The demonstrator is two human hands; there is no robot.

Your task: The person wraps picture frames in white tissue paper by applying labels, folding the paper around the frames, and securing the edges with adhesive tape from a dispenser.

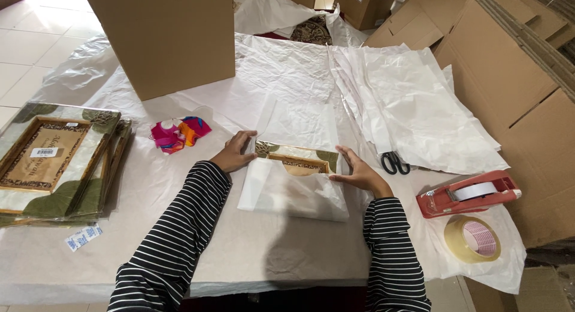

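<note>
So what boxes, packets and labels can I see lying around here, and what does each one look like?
Cardboard box: tall, plain brown, at the table's far left.
Flattened cartons: brown, stacked at the right.
White label: small rectangle with dark stripes, on the top framed picture at the left.
Small packet: white with blue print, near the table's left front.
Wrapped frame: half covered in white paper, between left hand and right hand.

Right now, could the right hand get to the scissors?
Probably yes: the right hand rests on the half-wrapped picture frame, and the black-handled scissors lie just beside it on the white paper, with nothing between.
</note>
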